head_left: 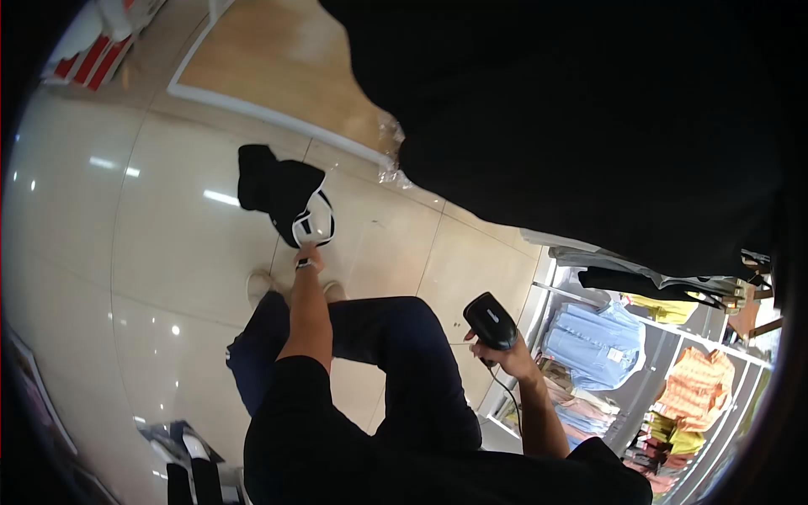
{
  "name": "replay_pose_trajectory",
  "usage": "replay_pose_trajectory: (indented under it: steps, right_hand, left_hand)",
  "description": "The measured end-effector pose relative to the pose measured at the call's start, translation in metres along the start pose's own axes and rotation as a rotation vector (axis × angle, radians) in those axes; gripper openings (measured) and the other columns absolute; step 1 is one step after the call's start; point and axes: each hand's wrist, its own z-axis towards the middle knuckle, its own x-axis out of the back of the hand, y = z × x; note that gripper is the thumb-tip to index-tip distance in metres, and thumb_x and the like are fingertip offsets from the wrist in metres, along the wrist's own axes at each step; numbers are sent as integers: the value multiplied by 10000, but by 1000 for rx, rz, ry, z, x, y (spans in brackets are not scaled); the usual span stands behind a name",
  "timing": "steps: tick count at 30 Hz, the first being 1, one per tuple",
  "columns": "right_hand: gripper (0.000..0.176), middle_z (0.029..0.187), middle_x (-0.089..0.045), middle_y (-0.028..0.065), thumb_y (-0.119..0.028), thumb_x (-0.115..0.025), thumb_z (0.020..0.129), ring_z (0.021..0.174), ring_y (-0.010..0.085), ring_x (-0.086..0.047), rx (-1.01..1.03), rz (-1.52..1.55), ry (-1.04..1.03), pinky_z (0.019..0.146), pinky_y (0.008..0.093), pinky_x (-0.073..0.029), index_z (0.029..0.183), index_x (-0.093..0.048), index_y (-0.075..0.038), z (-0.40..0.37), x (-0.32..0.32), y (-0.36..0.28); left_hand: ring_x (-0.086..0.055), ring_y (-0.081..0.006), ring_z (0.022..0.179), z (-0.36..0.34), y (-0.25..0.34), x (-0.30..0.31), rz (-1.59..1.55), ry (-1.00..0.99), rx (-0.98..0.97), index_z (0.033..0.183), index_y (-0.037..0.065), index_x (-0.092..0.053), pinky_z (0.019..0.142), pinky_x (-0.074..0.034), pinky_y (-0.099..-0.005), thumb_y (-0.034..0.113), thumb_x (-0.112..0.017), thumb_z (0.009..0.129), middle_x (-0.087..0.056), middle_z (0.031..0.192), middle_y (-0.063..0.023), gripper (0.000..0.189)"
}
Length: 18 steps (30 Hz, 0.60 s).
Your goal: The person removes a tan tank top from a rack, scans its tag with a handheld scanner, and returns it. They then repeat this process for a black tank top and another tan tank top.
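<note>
My left hand (307,255) reaches down to a black garment (273,187) lying on the glossy tiled floor (168,244). The fingers pinch its white-and-black collar or label part (313,224). My right hand (507,353) is closed around a black handheld barcode scanner (490,321), held above my knee, and a thin cable (510,396) runs down from it along my forearm. I am crouched, with dark blue trousers (396,337) and a light shoe (259,284) below the hands.
A big black mass (589,118) with a scrap of clear plastic (389,143) fills the upper right, close to the camera. Shelves at the right hold folded shirts: blue (593,337), orange (694,379), yellow (665,310). Wooden flooring (278,59) and a red-and-white object (93,55) lie beyond.
</note>
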Motion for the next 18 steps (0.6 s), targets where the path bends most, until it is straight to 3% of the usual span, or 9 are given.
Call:
replay_pose_trajectory:
  steps: [1,3,5,6,9,11,13,15,18]
  right_hand:
    - [218,741,-641,4,-61,-777,802,603,57,-552,12,36,21,507,239,-427,1007,-703,-55,-2,-1,3]
    - [216,737,-639,3,-58,-775,799,606,61,-560,48,74,60,510,236,-432,1002,-701,-55,-6,-2,14]
    - [218,754,-647,7,-55,-773,797,621,68,-574,61,94,77,525,238,-444,1001,-696,-51,-4,4,20]
    - [221,774,-656,12,-52,-772,796,635,73,-583,39,100,74,538,240,-454,1002,-693,-47,-4,5,21]
    - [233,875,-689,34,-61,-763,803,707,98,-619,57,143,49,609,263,-498,1019,-679,-34,-18,4,11]
    - [235,902,-696,40,-59,-758,808,726,106,-624,66,151,-2,631,274,-508,1027,-676,-33,-21,4,10]
    - [214,875,-699,38,-67,-758,815,714,112,-629,29,83,-73,619,272,-509,1014,-687,-31,-29,11,9]
    - [194,821,-691,29,-135,-766,822,692,107,-629,156,185,-85,590,268,-503,971,-700,-30,-48,5,-14]
    - [205,801,-682,39,-169,-773,817,682,117,-635,149,196,-174,620,274,-510,946,-701,-28,-70,19,-37]
  left_hand:
    - [-507,-296,1317,9,-8,-1,-31,-89,84,1446,130,-433,999,-502,-449,192,-614,916,-438,1505,-91,564]
    - [-329,-301,1446,19,-17,3,198,-304,72,1552,112,-239,1168,-320,-428,178,-442,964,-296,1585,-147,625]
    - [-564,-292,1260,15,-17,2,412,-392,80,1351,112,-574,880,-528,-561,259,-668,884,-532,1439,-20,498]
    - [-589,-312,1223,9,-20,3,366,-387,58,1308,131,-621,926,-514,-533,284,-641,889,-558,1411,-61,447]
    - [-411,-303,1399,-15,-7,11,170,-194,-104,1445,106,-475,1147,-321,-494,298,-486,958,-430,1507,-164,523]
    - [-559,-312,1245,-54,27,47,179,-6,-109,1309,98,-595,1043,-417,-508,327,-558,920,-601,1320,-167,453]
    - [-632,-305,1057,-87,57,73,195,288,-197,1057,103,-704,891,-474,-503,324,-615,875,-702,1056,-125,300]
    - [-618,-301,1008,-150,82,127,133,555,-318,866,94,-719,870,-458,-471,284,-636,850,-711,917,-106,208]
    - [-605,-277,1015,-235,115,203,-11,844,-505,823,69,-707,872,-445,-462,268,-684,835,-703,854,-100,201]
